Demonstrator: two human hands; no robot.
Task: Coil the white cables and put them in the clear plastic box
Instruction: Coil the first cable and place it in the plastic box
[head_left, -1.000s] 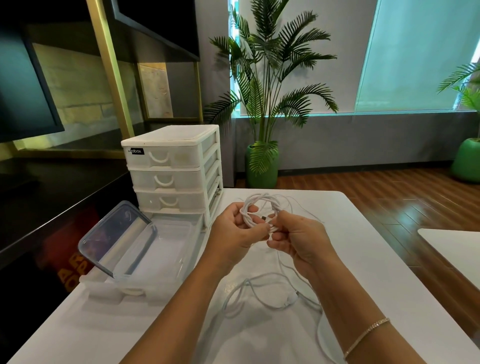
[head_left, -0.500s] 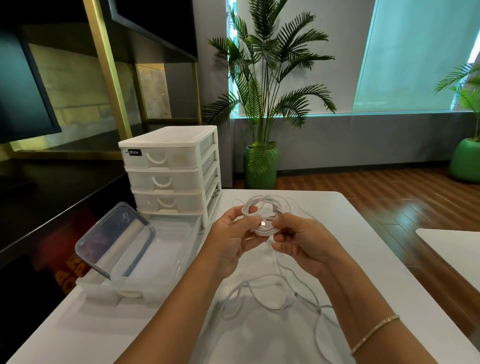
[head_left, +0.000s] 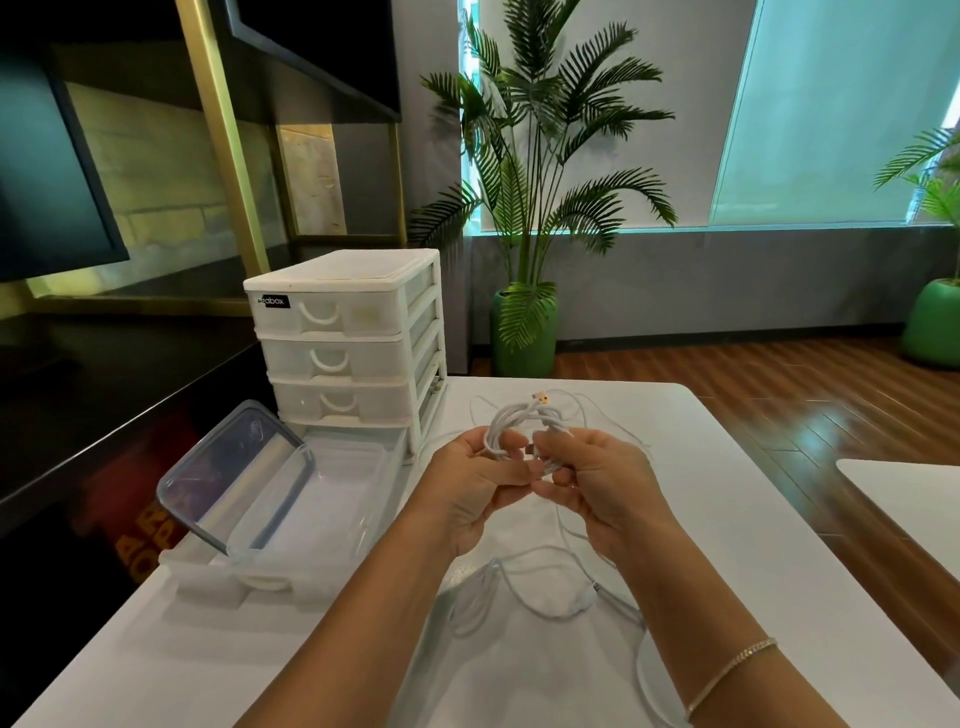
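A coiled white cable (head_left: 519, 423) is held above the white table (head_left: 727, 493), one plug end sticking up at the back. My left hand (head_left: 470, 488) grips the coil's left side, and my right hand (head_left: 602, 480) pinches its right side with thumb and fingers. Loose white cables (head_left: 545, 587) lie tangled on the table under my wrists. The clear plastic box (head_left: 337, 499) sits open at the left, with its clear lid (head_left: 234, 473) propped slanting in its near end.
A white three-drawer organiser (head_left: 348, 338) stands just behind the box. A dark counter runs along the left of the table. A second white table edge (head_left: 904, 499) shows at the right, with wooden floor between. Potted palms stand at the far wall.
Both hands have kept hold of the coil and turned it slightly; a plug end now sticks up behind the coil. The loose cables below have barely shifted.
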